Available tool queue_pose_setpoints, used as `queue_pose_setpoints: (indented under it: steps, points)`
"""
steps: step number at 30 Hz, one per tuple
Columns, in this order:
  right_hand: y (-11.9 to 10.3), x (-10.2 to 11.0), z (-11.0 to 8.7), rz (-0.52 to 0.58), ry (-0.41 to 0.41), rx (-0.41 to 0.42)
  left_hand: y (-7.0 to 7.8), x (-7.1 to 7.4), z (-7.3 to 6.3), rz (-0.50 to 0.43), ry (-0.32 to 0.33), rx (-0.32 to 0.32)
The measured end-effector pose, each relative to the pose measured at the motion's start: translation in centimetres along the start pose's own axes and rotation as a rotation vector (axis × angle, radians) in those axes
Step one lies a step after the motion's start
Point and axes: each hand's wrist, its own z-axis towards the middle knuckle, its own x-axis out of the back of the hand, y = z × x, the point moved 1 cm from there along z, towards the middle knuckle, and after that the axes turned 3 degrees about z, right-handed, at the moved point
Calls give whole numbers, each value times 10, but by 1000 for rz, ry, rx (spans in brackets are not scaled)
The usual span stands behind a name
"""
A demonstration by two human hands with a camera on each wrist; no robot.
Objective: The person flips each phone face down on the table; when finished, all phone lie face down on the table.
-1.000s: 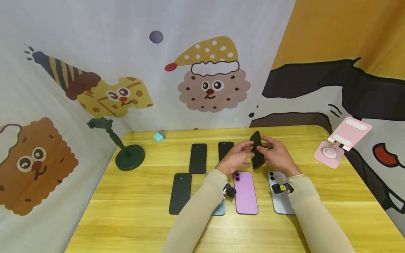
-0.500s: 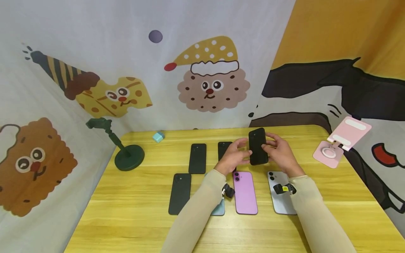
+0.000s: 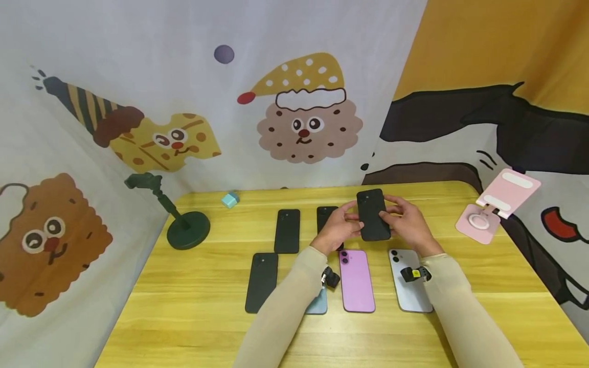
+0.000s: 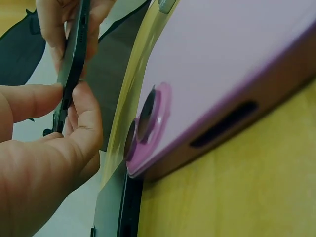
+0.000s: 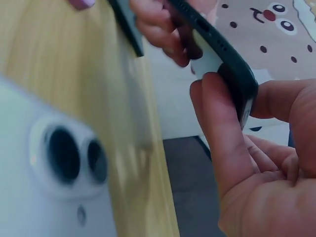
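Note:
Both hands hold a black phone (image 3: pixel 374 217) above the back of the wooden table, its back with the camera turned up toward the head view. On its left edge the left hand (image 3: pixel 335 230) pinches it between thumb and fingers, also plain in the left wrist view. The right hand (image 3: pixel 409 225) grips the opposite edge, thumb on one face and fingers on the other in the right wrist view. Below them lie a pink phone (image 3: pixel 358 283) and a white phone (image 3: pixel 407 294). Another black phone (image 3: pixel 324 216) is partly hidden behind the left hand.
Further left lie two more black phones (image 3: pixel 287 231) and a light blue phone (image 3: pixel 318 305), mostly under the left sleeve. A dark green stand (image 3: pixel 188 232) is at the left, a pink folding stand (image 3: pixel 508 190) at the right. A small light-blue block (image 3: pixel 229 200) sits near the back edge.
The held phone has turned from nearly edge-on to showing its whole back, and has shifted slightly left. Both hands stay on its edges; the phones on the table have not moved.

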Motion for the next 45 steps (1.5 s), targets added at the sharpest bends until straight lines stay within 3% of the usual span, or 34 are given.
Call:
queue_pose_setpoints:
  steps: [8, 17, 20, 36, 45]
  points:
    - [11, 2, 5, -89, -13, 0, 0, -4, 1, 113, 72, -9]
    - [27, 3, 13, -114, -53, -22, 8, -18, -4, 424, 213, 6]
    - [30, 2, 13, -117, -61, -36, 9, -19, -4, 462, 224, 16]
    - [28, 1, 12, -134, -158, -136, 4, -14, -9, 457, 212, 39]
    - [25, 0, 13, -162, -173, -164, 3, -12, -8, 387, 199, 75]
